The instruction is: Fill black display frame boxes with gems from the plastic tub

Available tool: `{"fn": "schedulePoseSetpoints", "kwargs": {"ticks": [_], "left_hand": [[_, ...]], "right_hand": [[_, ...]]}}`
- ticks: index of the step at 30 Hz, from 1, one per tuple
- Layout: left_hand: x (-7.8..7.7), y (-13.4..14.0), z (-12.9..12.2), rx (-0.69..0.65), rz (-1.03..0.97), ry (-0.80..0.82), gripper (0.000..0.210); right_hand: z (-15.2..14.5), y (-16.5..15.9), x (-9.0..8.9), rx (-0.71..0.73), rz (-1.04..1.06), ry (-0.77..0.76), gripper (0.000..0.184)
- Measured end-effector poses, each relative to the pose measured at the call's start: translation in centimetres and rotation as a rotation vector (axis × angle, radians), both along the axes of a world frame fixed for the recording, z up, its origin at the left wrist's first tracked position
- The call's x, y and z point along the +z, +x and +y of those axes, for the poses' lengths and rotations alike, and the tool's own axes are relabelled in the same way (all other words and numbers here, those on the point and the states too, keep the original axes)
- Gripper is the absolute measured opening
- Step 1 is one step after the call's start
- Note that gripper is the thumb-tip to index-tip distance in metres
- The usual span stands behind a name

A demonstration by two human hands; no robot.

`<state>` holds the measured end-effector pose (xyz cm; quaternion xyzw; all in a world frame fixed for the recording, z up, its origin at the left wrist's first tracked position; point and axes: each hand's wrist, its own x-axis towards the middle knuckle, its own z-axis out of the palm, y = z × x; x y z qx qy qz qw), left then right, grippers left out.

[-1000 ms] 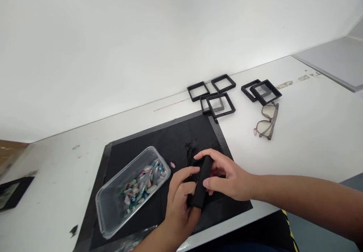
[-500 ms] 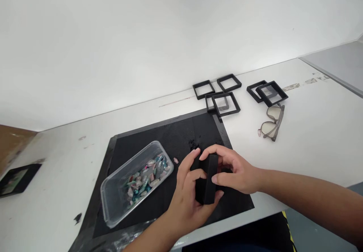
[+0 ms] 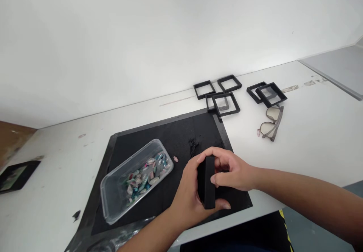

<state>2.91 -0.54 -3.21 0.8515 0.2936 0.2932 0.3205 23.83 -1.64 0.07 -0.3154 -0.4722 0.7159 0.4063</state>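
Both hands hold one black square frame (image 3: pixel 210 184), stood edge-on above the black mat (image 3: pixel 159 131). My left hand (image 3: pixel 187 193) is closed round its left side, with the thumb under the lower edge. From the right, my right hand (image 3: pixel 234 170) grips the frame, thumb pressed on the near edge and fingers bent over the top and far side. The frame's inner face is turned away. Left of my hands lies a clear plastic tub (image 3: pixel 113 187) with several pink, teal and white stones (image 3: pixel 149 174) in it. One small pink stone (image 3: pixel 176 159) rests on the mat beside the tub.
Several black frames (image 3: pixel 227 104) lie near the wall, two pairs overlapping. Glasses (image 3: pixel 271 124) are at the right, close to two of those frames. A black-edged frame (image 3: pixel 18 176) lies at the far left. Crumpled clear plastic (image 3: pixel 121 240) is at the front edge.
My left fingers have moved from the frame's face round to its far upper side, near my right fingertips. The frame stays held in both hands, slightly turned.
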Motion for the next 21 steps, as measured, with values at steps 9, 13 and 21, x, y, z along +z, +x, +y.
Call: {"fn": "schedulePoseSetpoints", "kwargs": {"ticks": [9, 13, 21], "left_hand": [[-0.3, 0.3, 0.5, -0.132, -0.229, -0.318, 0.128], [-0.5, 0.4, 0.2, -0.126, -0.254, -0.404, 0.128], [-1.1, -0.1, -0.1, -0.077, -0.241, -0.479, 0.125]], "right_hand": [[-0.7, -0.7, 0.3, -0.051, 0.031, -0.049, 0.038], [-0.6, -1.1, 0.1, -0.055, 0.061, -0.071, 0.039], [-0.8, -1.6, 0.1, -0.073, 0.067, -0.084, 0.042]]}}
